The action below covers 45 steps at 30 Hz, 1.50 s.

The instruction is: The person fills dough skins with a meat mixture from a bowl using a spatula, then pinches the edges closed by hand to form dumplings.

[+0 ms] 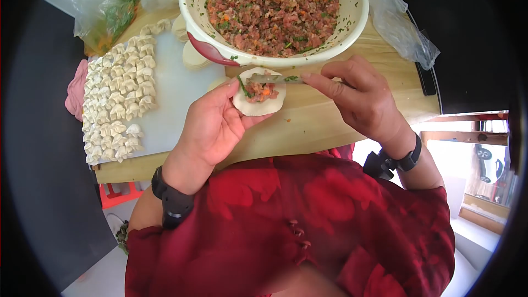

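The dumpling wrapper (258, 104) on my left hand (212, 126) is pale cream, dotted with pink filling and flecks of green and orange. The big bowl (352, 27) is off-white with a dark red handle, its minced filling (272, 5) mottled pink, green and orange. The folded dumplings (118, 96) are ivory on a white board (170, 104), the table (308, 126) light tan wood. My blouse (308, 225) is red with darker red blotches, my wristbands (173, 203) black.

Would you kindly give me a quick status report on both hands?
Left hand cradles dumpling wrapper, filling on it. Right hand holds spreader over it. Filling bowl close behind.
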Motion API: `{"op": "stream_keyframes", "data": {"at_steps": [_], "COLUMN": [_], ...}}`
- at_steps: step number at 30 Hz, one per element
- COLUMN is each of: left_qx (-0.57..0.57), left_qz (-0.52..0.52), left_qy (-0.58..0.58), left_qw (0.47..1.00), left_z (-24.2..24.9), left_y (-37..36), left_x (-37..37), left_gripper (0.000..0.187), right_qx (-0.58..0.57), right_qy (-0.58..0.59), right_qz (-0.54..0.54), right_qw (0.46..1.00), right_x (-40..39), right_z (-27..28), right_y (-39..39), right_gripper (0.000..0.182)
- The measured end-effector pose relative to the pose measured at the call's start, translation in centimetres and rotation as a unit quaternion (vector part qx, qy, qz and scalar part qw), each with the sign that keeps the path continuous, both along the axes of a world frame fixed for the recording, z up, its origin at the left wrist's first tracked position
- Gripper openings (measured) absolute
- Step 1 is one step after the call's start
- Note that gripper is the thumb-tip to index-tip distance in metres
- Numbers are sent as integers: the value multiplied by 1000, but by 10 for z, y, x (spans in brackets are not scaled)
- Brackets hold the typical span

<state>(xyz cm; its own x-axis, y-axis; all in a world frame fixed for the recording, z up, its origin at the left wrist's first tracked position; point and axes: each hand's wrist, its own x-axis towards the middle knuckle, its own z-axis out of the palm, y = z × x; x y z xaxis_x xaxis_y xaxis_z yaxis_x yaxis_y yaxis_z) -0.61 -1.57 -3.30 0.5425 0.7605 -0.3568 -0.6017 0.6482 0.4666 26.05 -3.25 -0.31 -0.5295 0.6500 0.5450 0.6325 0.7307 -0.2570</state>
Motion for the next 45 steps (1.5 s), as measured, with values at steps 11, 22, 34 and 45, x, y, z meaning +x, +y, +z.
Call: {"op": "stream_keyframes", "data": {"at_steps": [11, 22, 34, 45], "left_qx": [61, 88, 203, 320], "left_qz": [-7, -16, -25, -1], "left_qy": [3, -10, 89, 226], "left_qw": [998, 996, 975, 920], "left_z": [16, 25, 42, 42], "left_y": [-1, 12, 2, 8], "left_x": [2, 8, 26, 30], "left_gripper": [44, 42, 49, 36], "right_qx": [32, -263, -311, -285], "right_qy": [15, 198, 408, 486], "right_qz": [42, -39, 20, -1], "right_qw": [998, 944, 858, 826], "right_x": [5, -12, -50, -51], "right_z": [11, 29, 9, 11], "right_y": [-6, -19, 12, 25], "right_gripper": [52, 26, 7, 15]}}
